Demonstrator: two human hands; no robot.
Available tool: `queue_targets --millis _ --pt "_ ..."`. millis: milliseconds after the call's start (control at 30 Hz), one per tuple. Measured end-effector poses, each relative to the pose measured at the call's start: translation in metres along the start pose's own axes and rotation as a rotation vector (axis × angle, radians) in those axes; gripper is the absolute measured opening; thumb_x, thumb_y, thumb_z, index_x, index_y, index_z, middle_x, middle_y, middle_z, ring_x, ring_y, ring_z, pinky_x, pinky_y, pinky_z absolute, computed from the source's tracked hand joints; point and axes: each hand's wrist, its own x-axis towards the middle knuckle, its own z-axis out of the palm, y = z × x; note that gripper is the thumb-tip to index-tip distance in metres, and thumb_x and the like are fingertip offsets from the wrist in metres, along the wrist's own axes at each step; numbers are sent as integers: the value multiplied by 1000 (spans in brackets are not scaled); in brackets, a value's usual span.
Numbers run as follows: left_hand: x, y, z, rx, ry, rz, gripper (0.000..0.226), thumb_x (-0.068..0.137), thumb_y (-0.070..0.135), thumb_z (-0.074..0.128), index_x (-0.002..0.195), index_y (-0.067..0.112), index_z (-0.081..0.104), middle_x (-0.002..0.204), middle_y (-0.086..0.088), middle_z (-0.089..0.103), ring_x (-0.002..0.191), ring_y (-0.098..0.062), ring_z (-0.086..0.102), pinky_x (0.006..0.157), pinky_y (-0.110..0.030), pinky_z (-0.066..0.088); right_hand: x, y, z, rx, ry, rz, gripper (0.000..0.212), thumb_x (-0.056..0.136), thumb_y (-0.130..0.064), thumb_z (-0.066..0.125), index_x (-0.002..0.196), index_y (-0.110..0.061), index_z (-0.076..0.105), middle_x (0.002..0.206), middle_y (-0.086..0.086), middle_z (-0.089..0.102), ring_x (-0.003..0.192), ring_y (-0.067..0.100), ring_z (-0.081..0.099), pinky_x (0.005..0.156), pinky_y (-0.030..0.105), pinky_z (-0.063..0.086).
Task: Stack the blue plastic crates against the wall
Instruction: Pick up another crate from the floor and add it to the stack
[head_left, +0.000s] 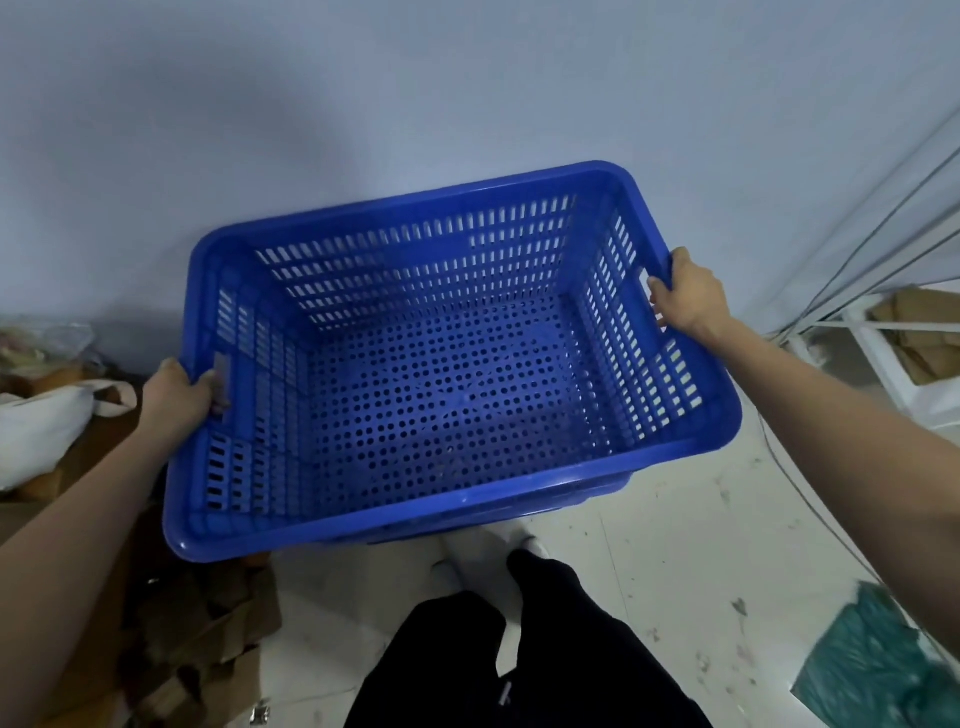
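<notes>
Blue crate held level by the wall, over another crate's rim. Left hand and right hand curl fingers through opposite handle slots, likely for balanced lowering.

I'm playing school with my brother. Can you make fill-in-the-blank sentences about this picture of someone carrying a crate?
1. The perforated plastic crate is coloured ____.
2. The left hand and right hand grip the crate's two short ____.
3. The inside of the crate is ____.
4. On the floor at left lie a white cloth bag and brown ____ scraps.

Missing words: blue; ends; empty; cardboard
</notes>
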Motion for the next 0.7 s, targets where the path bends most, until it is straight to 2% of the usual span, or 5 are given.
queue_targets --millis 100,233,400,567,700 --pt "3 -2 -3 -11 8 -22 31 96 19 51 108 -10 50 86 -21 63 86 -39 62 77 -49 47 -2 -5 2 4 13 5 31 95 -27 45 111 0 42 102 25 66 83 44 63 71 43 46" --pt "1 -7 -5 -5 4 5 16 97 15 48 96 0 46 63 -4 48 58 -24 48 72 -44 43 -10 -3 12 -3 -17 31 34 96 -29 44 114 -1 40 105 26 65 86 46 62 71 43 45" --pt "16 -13 -5 47 -15 -10 35 97 22 48 110 -10 46 88 -24 60 79 -36 58 68 -46 46 -13 3 20 10 -9 40 33 95 -31 44 112 -3 40 106 26 65 84 45 62 73 47 50" --pt "19 -18 9 71 80 -16 23 96 22 48 104 1 44 85 -15 55 70 -29 55 55 -41 46 -8 3 24 -23 46 40 32 95 -30 45 109 -2 41 101 26 64 81 44 61 67 44 48" --pt "20 -17 10 76 85 -17 18 96 22 47 98 6 39 81 -10 51 71 -29 52 60 -43 46 -6 0 24 -47 62 45 32 94 -32 44 107 -3 40 97 25 64 71 37 54 63 43 47"
